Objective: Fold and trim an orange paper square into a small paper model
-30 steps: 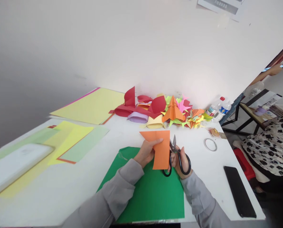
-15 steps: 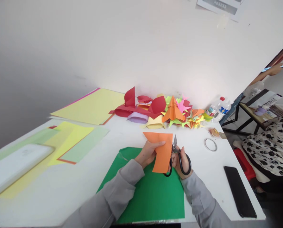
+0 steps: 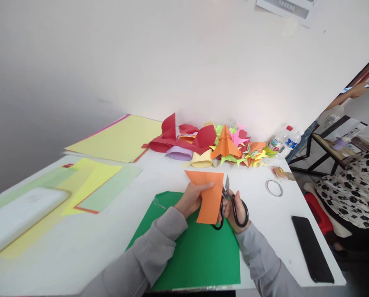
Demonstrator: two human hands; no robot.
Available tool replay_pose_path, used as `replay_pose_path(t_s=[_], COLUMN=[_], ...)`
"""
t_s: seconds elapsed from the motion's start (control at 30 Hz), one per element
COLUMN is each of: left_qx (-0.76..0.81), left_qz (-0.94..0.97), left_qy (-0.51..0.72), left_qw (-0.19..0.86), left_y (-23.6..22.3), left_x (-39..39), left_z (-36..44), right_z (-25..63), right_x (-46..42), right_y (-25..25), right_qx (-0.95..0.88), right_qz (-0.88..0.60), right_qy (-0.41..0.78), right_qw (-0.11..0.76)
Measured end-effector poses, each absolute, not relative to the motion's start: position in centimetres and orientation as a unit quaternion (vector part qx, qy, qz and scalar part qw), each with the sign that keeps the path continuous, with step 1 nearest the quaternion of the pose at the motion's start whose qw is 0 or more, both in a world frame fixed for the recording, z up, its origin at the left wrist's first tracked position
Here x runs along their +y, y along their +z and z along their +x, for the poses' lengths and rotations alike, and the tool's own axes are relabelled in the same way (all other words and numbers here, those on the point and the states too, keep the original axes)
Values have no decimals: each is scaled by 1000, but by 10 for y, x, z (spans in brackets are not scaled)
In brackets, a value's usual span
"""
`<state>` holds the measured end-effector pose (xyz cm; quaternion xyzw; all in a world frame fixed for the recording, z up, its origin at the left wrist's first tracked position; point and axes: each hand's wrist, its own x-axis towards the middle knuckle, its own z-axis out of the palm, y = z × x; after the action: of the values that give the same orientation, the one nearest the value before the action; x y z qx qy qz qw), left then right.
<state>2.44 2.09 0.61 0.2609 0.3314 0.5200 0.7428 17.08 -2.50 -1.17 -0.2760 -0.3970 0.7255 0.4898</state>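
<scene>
One orange paper (image 3: 211,202), freshly tilted, apparently repositioned, is pinched lower-centre by left hand (image 3: 190,198); scissors (image 3: 225,192) are gripped by right hand (image 3: 239,210).

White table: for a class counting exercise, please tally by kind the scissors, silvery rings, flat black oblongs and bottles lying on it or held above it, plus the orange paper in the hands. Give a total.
Scissors: 1
Orange paper: 1
Silvery ring: 1
Flat black oblong: 1
Bottles: 2
Total: 6
</scene>
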Motion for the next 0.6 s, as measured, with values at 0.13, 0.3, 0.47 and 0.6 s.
replay_pose_path(t_s=[0.13, 0.3, 0.47, 0.6], left_qx=[340, 346, 332, 321], left_qz=[256, 251, 249, 245], left_qy=[525, 527, 526, 531], left_qw=[737, 734, 743, 745], left_y=[7, 8, 6, 4], left_x=[22, 23, 24, 25], left_z=[23, 22, 21, 21], right_z=[171, 173, 174, 175], right_x=[-25, -24, -24, -23], right_y=[-11, -12, -15, -17], right_qx=[-397, -402, -405, -413], right_qz=[-260, -286, -281, -283], right_qy=[732, 721, 722, 718], right_qw=[490, 485, 486, 484])
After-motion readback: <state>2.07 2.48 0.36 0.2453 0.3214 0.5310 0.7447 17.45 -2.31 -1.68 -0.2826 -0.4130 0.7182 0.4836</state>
